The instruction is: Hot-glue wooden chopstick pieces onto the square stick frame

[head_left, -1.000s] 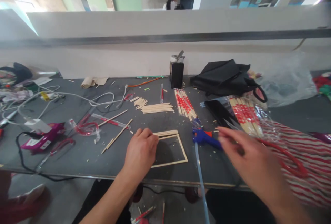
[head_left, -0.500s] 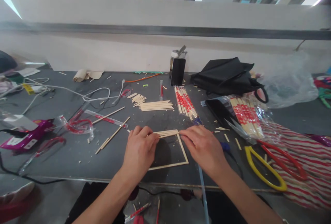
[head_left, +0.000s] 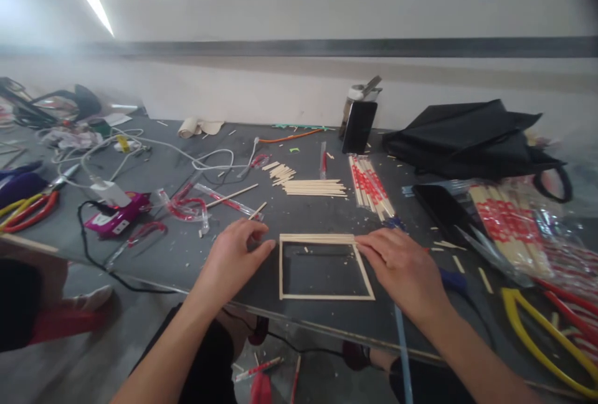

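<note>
A rectangular frame of thin wooden sticks [head_left: 327,297] lies flat on the dark table near its front edge. Several sticks lie side by side along its far side, while each other side looks like a single stick. My right hand [head_left: 402,264] has its fingers pressed together at the frame's far right corner, gripping the stick ends there. Just left of the far left corner is my left hand [head_left: 238,254], thumb and fingers apart, holding nothing and off the frame. Beyond the frame lie a row of cut sticks [head_left: 314,187] and a small pile of shorter pieces [head_left: 281,173].
Wrapped chopsticks [head_left: 371,186] lie behind my right hand, with a phone [head_left: 359,127] propped upright farther back. Yellow-and-red-handled scissors [head_left: 537,323] are at the right. A purple power strip [head_left: 119,214], cables and torn wrappers [head_left: 184,205] cover the left. A black bag [head_left: 467,139] sits back right.
My left hand has let go of the far-side sticks and drawn left, uncovering the frame's left side. My right hand stays at the corner. The view has shifted left.
</note>
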`<state>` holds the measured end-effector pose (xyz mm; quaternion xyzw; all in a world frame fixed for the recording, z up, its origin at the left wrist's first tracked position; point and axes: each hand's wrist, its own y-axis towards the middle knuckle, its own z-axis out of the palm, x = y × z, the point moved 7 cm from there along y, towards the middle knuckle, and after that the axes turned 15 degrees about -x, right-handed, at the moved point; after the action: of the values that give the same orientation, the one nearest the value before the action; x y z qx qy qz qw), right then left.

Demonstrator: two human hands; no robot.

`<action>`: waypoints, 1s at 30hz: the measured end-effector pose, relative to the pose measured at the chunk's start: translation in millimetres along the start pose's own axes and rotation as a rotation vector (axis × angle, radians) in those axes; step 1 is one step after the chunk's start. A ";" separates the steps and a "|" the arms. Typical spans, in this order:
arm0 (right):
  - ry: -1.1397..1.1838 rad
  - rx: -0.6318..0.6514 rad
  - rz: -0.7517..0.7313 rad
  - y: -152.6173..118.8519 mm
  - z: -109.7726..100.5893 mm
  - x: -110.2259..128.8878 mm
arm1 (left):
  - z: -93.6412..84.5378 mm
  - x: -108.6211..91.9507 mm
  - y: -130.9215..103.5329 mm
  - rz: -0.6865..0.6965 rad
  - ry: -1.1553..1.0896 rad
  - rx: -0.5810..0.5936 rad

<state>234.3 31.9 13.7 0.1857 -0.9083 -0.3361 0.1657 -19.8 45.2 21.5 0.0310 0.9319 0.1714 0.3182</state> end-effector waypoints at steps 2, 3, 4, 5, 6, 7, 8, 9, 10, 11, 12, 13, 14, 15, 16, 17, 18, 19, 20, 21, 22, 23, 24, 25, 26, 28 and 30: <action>-0.012 -0.005 -0.014 -0.2 1.3 2.7 | 4.5 9.5 -3.7 -0.046 0.023 0.098; -0.020 -0.004 -0.021 -0.3 1.9 4.5 | 7.4 10.4 -5.5 -0.045 0.027 0.132; -0.031 -0.001 -0.029 -0.3 2.5 6.4 | 10.0 9.2 -6.7 -0.033 0.029 0.148; -0.043 0.003 -0.038 -0.4 3.1 8.1 | 12.1 6.5 -7.6 -0.015 0.028 0.156; -0.056 0.009 -0.049 -0.5 3.5 9.7 | 13.6 3.1 -8.0 0.004 0.025 0.154; -0.067 0.017 -0.057 -0.8 3.9 10.9 | 15.0 -0.4 -8.2 0.018 0.018 0.155; -0.076 0.024 -0.064 -1.0 4.1 11.6 | 16.3 -3.6 -8.5 0.026 0.012 0.159; -0.082 0.028 -0.069 -1.3 4.1 12.1 | 17.3 -6.2 -8.6 0.031 0.010 0.165; -0.087 0.030 -0.073 -1.6 3.8 12.3 | 18.0 -8.1 -8.6 0.033 0.014 0.166; -0.092 0.031 -0.075 -1.8 3.5 12.3 | 18.6 -9.3 -8.5 0.033 0.024 0.166; -0.097 0.028 -0.077 -2.0 3.1 12.3 | 19.1 -10.0 -8.4 0.034 0.036 0.166; -0.102 0.022 -0.076 -2.0 2.6 12.0 | 19.7 -10.5 -8.3 0.035 0.048 0.164; -0.108 0.017 -0.073 -1.9 2.2 11.8 | 20.1 -10.7 -8.2 0.037 0.056 0.159; -0.113 0.013 -0.069 -1.7 2.0 11.5 | 20.7 -11.0 -8.1 0.039 0.061 0.156; -0.116 0.014 -0.067 -1.6 2.0 11.5 | 21.2 -11.3 -8.1 0.039 0.063 0.152; -0.120 0.017 -0.066 -1.4 2.3 11.5 | 21.6 -11.5 -8.1 0.038 0.065 0.147; -0.122 0.018 -0.067 -1.2 2.4 11.9 | 21.9 -11.7 -8.0 0.035 0.067 0.142; -0.125 0.017 -0.068 -1.1 2.4 12.1 | 22.1 -11.9 -7.9 0.032 0.068 0.138; -0.127 0.014 -0.066 -1.0 2.3 12.3 | 22.2 -12.1 -7.9 0.030 0.068 0.133; -0.128 0.010 -0.064 -1.0 2.1 12.3 | 22.3 -12.4 -7.8 0.031 0.069 0.129; -0.130 0.007 -0.059 -1.2 2.2 12.1 | 22.5 -12.5 -7.7 0.031 0.068 0.127; -0.131 0.004 -0.052 -1.5 2.4 11.7 | 22.8 -12.6 -7.5 0.033 0.067 0.126; -0.131 0.003 -0.044 -2.0 2.8 11.2 | 22.9 -12.5 -7.3 0.035 0.068 0.124; -0.134 -0.002 -0.033 -2.5 2.9 10.5 | 23.3 -12.4 -7.1 0.037 0.069 0.124; -0.137 -0.011 -0.020 -2.8 2.7 9.7 | 23.6 -12.1 -6.8 0.038 0.071 0.123; -0.138 -0.028 0.019 -3.1 1.8 7.7 | 24.2 -11.9 -6.4 0.044 0.075 0.126; -0.124 -0.028 0.071 -3.0 1.2 5.4 | 24.6 -12.0 -6.0 0.055 0.078 0.128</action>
<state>229.7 28.0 11.7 0.1300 -0.9181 -0.3535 0.1235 4.9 45.0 8.3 0.0703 0.9514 0.1215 0.2740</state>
